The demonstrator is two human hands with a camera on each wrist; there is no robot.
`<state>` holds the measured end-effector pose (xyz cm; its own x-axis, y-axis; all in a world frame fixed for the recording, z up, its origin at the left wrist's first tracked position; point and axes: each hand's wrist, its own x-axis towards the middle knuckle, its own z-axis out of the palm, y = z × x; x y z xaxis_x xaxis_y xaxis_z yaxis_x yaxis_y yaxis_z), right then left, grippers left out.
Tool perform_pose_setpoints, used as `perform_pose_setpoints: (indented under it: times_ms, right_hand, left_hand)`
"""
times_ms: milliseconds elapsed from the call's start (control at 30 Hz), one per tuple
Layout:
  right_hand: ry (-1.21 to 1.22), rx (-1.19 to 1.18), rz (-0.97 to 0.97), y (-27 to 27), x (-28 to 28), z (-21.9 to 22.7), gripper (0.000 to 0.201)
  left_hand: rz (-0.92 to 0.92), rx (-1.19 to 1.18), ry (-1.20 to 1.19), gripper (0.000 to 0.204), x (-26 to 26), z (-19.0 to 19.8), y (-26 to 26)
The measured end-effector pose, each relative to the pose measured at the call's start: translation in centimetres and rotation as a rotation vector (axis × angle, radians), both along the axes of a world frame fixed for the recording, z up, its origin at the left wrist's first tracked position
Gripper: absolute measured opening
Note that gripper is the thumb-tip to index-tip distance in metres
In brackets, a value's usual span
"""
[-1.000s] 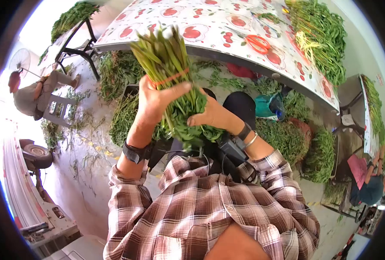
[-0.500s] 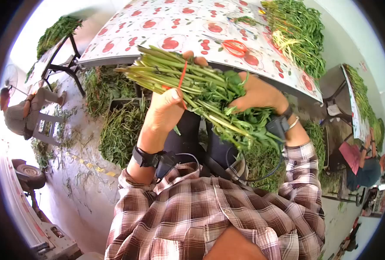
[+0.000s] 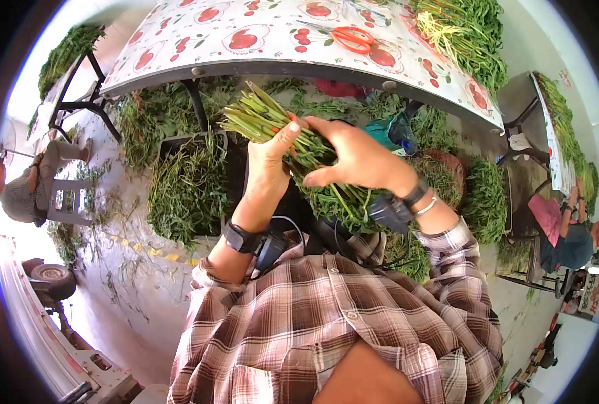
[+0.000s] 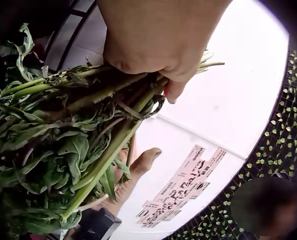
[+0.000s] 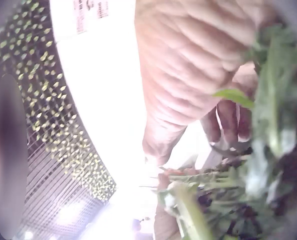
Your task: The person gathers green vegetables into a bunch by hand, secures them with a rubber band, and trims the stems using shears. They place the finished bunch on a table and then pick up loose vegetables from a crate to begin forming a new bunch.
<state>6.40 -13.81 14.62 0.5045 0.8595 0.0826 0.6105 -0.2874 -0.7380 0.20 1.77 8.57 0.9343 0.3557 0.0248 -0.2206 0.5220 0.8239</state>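
A bundle of leafy green stems (image 3: 253, 116) is held over the lap, cut ends pointing up and left, leaves (image 3: 343, 205) toward the right wrist. My left hand (image 3: 269, 161) grips it round the stems; a bit of red band (image 3: 291, 116) shows by the thumb. My right hand (image 3: 363, 158) arches over the middle of the bundle, fingertips close to the left thumb. In the right wrist view, white background shows between the right hand's thumb and fingers (image 5: 227, 121), above the leaves. Leaves fill much of the left wrist view, with the left hand (image 4: 161, 37) above them.
A fruit-patterned table (image 3: 198, 40) stands in front, bearing orange-handled scissors (image 3: 353, 39) and a heap of greens (image 3: 471, 44). A crate of greens (image 3: 188, 192) is at the left, more greens (image 3: 486, 202) at the right. People sit at both sides.
The bundle swung from upright to nearly level, then came lower and closer to the body. My right hand moved from the leaves up toward the left hand; the left hand kept its grip.
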Motion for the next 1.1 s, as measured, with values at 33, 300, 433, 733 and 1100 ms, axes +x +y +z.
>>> perform_pose_setpoints:
  times_ms: [33,300,433,733,1100]
  right_hand:
    - [0.013,0.050,-0.050,0.5,-0.4,-1.1,0.075]
    - [0.201,0.074,-0.110,0.7,-1.1,-3.6,0.049]
    - [0.299,0.160,-0.038,0.3,0.1,-4.9,0.049]
    - [0.351,0.190,0.084,-0.4,0.2,-3.4,0.053]
    - [0.315,0.131,-0.014,-0.5,0.0,-5.3,0.061]
  left_hand:
    - [0.021,0.023,0.005,0.031,-0.1,-0.1,-0.3]
    - [-0.098,0.141,-0.005,0.050,-1.7,-0.7,0.9]
    - [-0.407,0.118,-0.025,0.091,-1.7,-0.8,1.8]
    - [-0.379,-0.171,-0.021,0.058,-1.9,-2.1,-0.7]
    - [-0.389,-0.275,0.068,0.041,-0.8,-3.7,-0.8]
